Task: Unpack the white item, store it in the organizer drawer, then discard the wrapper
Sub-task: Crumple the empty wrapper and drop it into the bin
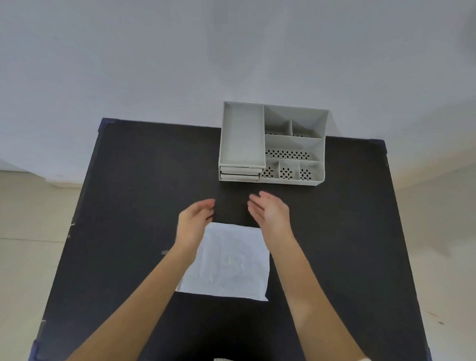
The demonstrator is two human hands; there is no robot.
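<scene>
A flat white packet (228, 263), a clear wrapper with a white item inside, lies on the black table (139, 193) in front of me. My left hand (193, 223) hovers at the packet's far left corner, fingers apart and holding nothing. My right hand (270, 214) hovers at its far right corner, palm turned inward, also with nothing in it. Beyond both hands stands the grey organizer (324, 145), with two shut drawers (239, 174) at its lower left front.
The organizer has a long tray on its left and several small perforated compartments on its right. It stands at the table's far edge, against a pale wall. Pale floor lies on both sides of the table. Striped fabric shows at the bottom edge.
</scene>
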